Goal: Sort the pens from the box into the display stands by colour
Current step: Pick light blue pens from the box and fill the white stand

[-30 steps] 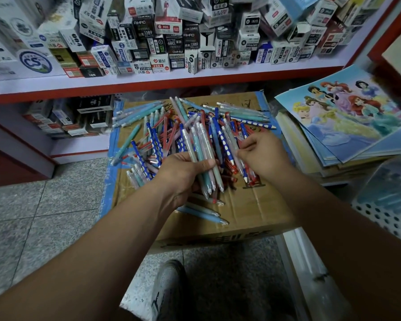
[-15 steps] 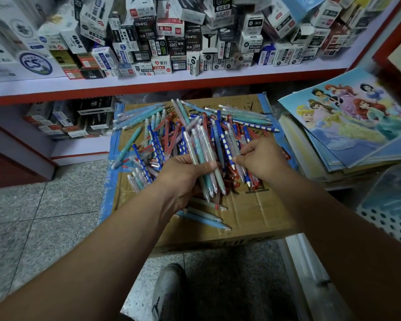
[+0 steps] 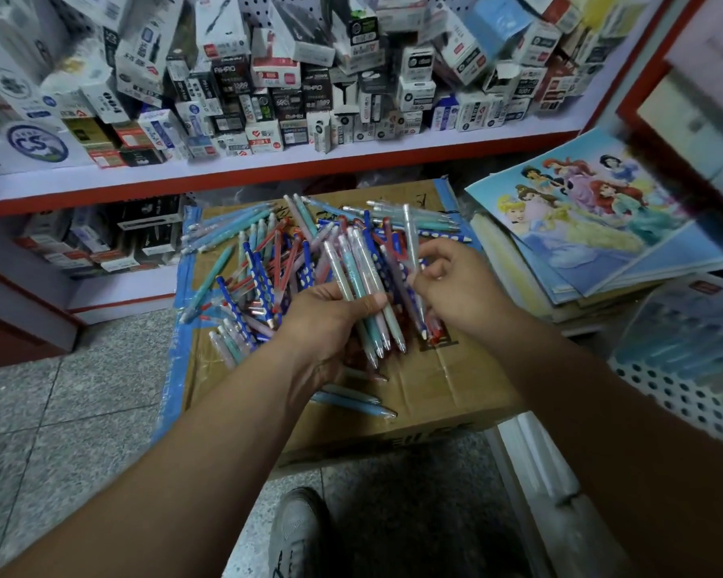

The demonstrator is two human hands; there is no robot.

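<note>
Both forearms bare, extended forward, converging. Left hand point(image 3: 330, 323) low, thumb clamped across pen bundle point(image 3: 351, 273). Right hand point(image 3: 456, 285) just beside it, fingers curled, fingertips pinching pale pen point(image 3: 410, 231) upright.

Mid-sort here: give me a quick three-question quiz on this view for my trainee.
1. True or false: the left hand holds a bundle of pastel pens.
2. What does the right hand pinch? A) a pale pen B) a small carton C) nothing
3. Fill in: the loose pens lie on top of a cardboard ____.
Key: 1 true; 2 A; 3 box.
</note>
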